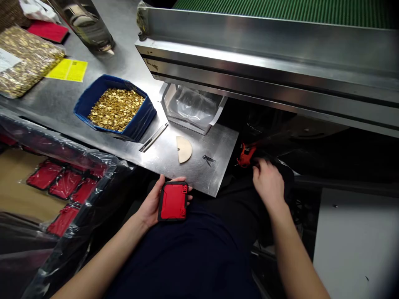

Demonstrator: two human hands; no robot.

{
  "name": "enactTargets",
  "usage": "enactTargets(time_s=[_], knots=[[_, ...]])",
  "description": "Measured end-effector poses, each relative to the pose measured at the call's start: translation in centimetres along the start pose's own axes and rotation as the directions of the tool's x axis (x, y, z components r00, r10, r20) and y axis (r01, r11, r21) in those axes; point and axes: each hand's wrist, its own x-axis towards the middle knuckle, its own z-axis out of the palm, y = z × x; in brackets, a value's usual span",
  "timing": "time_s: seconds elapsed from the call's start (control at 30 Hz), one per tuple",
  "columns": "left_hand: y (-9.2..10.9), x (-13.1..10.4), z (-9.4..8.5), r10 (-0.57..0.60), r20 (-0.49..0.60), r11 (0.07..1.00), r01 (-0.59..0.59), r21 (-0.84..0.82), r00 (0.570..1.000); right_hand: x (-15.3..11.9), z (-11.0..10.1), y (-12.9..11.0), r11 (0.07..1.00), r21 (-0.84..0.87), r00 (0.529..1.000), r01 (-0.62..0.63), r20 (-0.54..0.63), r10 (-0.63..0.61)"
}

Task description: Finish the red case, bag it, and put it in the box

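My left hand [151, 203] holds a flat red and black rectangular case [173, 201] over my lap, its red face up. The fingers wrap round its far edge and the thumb lies along its left side. My right hand [269, 182] is to the right, below the table's edge, with its fingers curled. An orange-red tool [246, 155] with a clip-like shape lies right at those fingertips. Whether the hand grips it does not show. On the metal table's corner lie a pale half-round disc [185, 150], a small nail clipper [208, 160] and a slim cutter knife [154, 137].
A blue bin [143, 124] holds many small brass-coloured pieces. Behind the disc stands a white tray [187, 126] with clear plastic bags. A metal-framed conveyor [268, 79] overhangs the table. At left, a plastic-lined crate [102, 178] contains several bagged red cases [67, 182].
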Motion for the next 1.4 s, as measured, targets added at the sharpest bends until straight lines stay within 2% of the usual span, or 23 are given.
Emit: enactTargets(time_s=[0.07, 0.13, 0.3, 0.4, 0.5, 0.63, 0.73, 0.77, 0.83, 0.93, 1.03, 1.17, 1.27, 1.33, 1.37, 1.4], knots=[[0.1, 0.1, -0.1, -0.006, 0.037, 1.0, 0.006, -0.002, 0.999, 1.3, 1.0, 2.6, 0.996, -0.066, 0.997, 0.056, 0.059, -0.052], [0.2, 0.2, -0.1, -0.015, 0.069, 1.0, 0.014, 0.011, 0.997, 3.2, 2.3, 3.7, 0.983, -0.101, 0.983, 0.154, 0.12, -0.141], [0.1, 0.2, -0.3, 0.005, 0.121, 0.999, -0.01, 0.04, 0.993, 7.9, 5.4, 3.5, 0.905, -0.107, 0.896, 0.412, 0.229, -0.381], [-0.5, -0.1, -0.4, 0.05, 0.106, 0.998, -0.055, 0.041, 0.993, 8.8, 5.5, 3.5, 0.851, -0.105, 0.843, 0.514, 0.246, -0.478], [-1.1, -0.7, -0.5, 0.112, 0.074, 0.993, -0.115, 0.035, 0.991, 7.9, 3.7, 3.6, 0.796, -0.092, 0.788, 0.598, 0.248, -0.564], [-1.3, -1.5, -0.5, 0.173, 0.043, 0.982, -0.175, 0.067, 0.984, 4.9, -1.0, 2.9, 0.726, -0.056, 0.713, 0.686, 0.253, -0.654], [-1.4, -1.9, -0.4, 0.2, 0.043, 0.97, -0.204, 0.133, 0.979, 1.7, -4.8, 0.4, 0.633, 0.003, 0.606, 0.774, 0.288, -0.742], [-1.5, -1.9, -0.3, 0.211, 0.045, 0.963, -0.216, 0.163, 0.976, 0.6, -5.8, -0.8, 0.606, 0.028, 0.563, 0.795, 0.338, -0.754], [-1.7, -2.0, -0.2, 0.24, 0.052, 0.943, -0.246, 0.224, 0.969, -1.4, -7.4, -3.6, 0.616, 0.075, 0.513, 0.784, 0.48, -0.712], [-2.2, -1.9, -0.1, 0.283, 0.059, 0.916, -0.288, 0.278, 0.957, -3.6, -8.7, -7.5, 0.702, 0.143, 0.477, 0.698, 0.639, -0.604], [-2.6, -2.0, -0.1, 0.3, 0.079, 0.904, -0.31, 0.296, 0.951, -4.6, -9.2, -9.9, 0.737, 0.162, 0.456, 0.656, 0.693, -0.558], [-2.7, -2.3, -0.3, 0.297, 0.115, 0.899, -0.318, 0.3, 0.948, -4.5, -9.1, -10.7, 0.753, 0.153, 0.476, 0.64, 0.69, -0.545], [-2.2, -2.8, -0.3, 0.242, 0.168, 0.893, -0.287, 0.347, 0.956, -4.4, -9.4, -10.5, 0.749, 0.16, 0.459, 0.643, 0.702, -0.544], [-1.5, -3.3, 0.1, 0.188, 0.216, 0.832, -0.272, 0.483, 0.958, -4.3, -10.1, -10.2, 0.744, 0.179, 0.422, 0.644, 0.728, -0.54], [-1.2, -3.6, 0.4, 0.174, 0.233, 0.754, -0.282, 0.593, 0.957, -4.3, -10.6, -10.0, 0.741, 0.195, 0.402, 0.642, 0.737, -0.543], [-0.8, -3.9, 0.8, 0.175, 0.249, 0.637, -0.302, 0.709, 0.953, -4.2, -11.3, -9.7, 0.737, 0.221, 0.382, 0.639, 0.74, -0.553]])
